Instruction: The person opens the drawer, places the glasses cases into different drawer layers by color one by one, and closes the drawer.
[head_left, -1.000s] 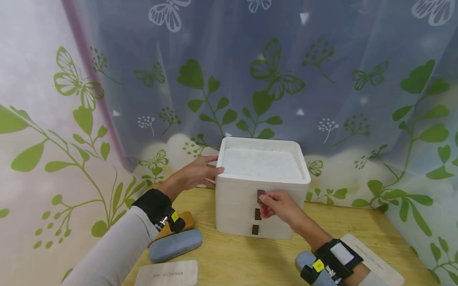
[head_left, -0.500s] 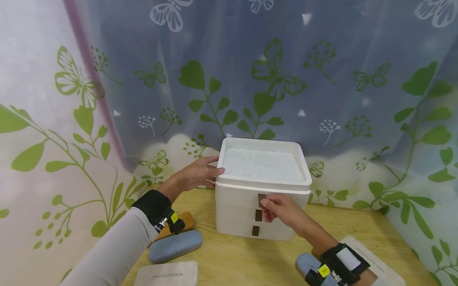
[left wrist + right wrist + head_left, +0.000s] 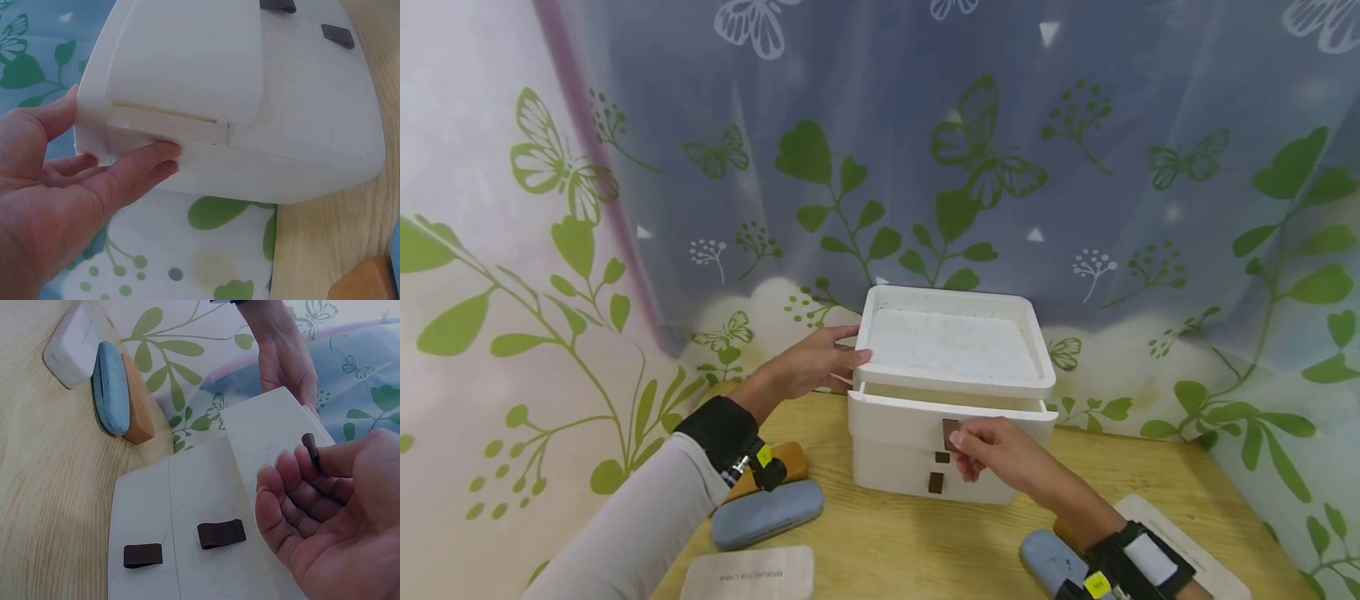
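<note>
A white storage box with drawers (image 3: pixel 895 467) stands on the wooden table, with brown pull tabs down its front. Its top drawer (image 3: pixel 891 414) is pulled partway out, showing a narrow gap under the tray-like lid (image 3: pixel 951 342). My right hand (image 3: pixel 1000 450) pinches the top drawer's brown pull tab (image 3: pixel 310 447) between thumb and fingers. At the box's left side, my left hand (image 3: pixel 816 362) rests with the thumb by the lid rim and fairly straight fingers against the side wall (image 3: pixel 250 172). Two lower pull tabs (image 3: pixel 222 534) hang untouched. The drawer's inside is mostly hidden.
To the left lie an orange case (image 3: pixel 790 462), a blue glasses case (image 3: pixel 767 514) and a white printed box (image 3: pixel 748 575). Another blue case (image 3: pixel 1051 560) and a white flat box (image 3: pixel 1210 558) lie at right, partly behind my forearm. A patterned curtain (image 3: pixel 880 167) hangs behind.
The top drawer, flush with the front a second ago, has slid out toward me as my right hand drew back with the pull tab. My left hand has stayed on the box's side.
</note>
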